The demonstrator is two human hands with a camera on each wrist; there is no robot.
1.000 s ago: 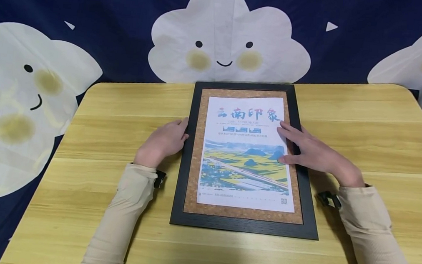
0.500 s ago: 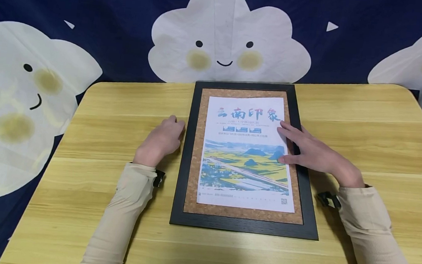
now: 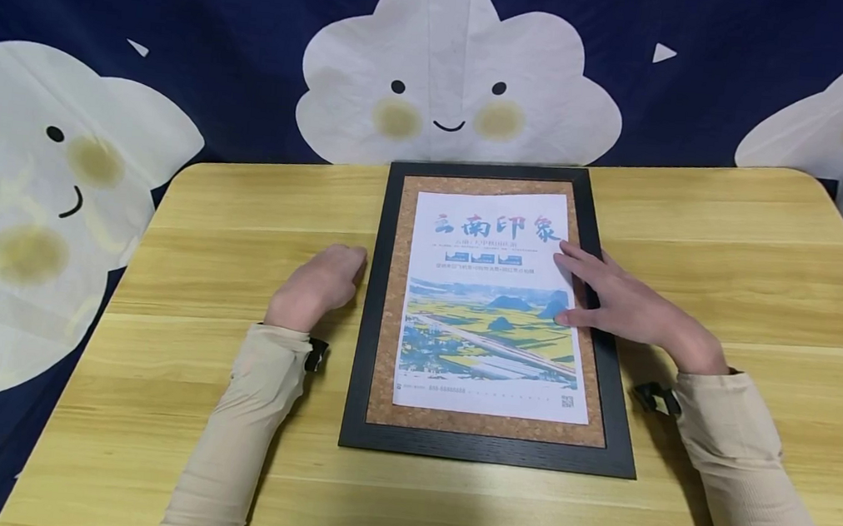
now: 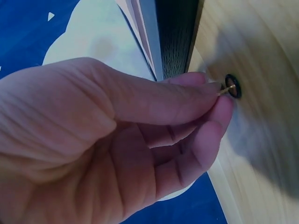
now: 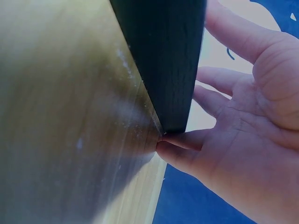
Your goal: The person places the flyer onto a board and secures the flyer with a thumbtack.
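Note:
A black picture frame with a cork board and a printed landscape poster lies flat on the wooden table. My left hand rests on the table just left of the frame, fingers curled. In the left wrist view its thumb and fingers pinch a small pin with a black ring head, close to the frame's edge. My right hand lies flat with straight fingers on the poster's right side and the frame's right rail.
A dark blue cloth with white smiling clouds hangs behind the table and drapes down on the left. Bare tabletop extends to both sides of the frame and in front of it.
My left hand has drawn a little away from the frame's left rail and its fingers have curled in. The right hand, frame and poster have stayed put.

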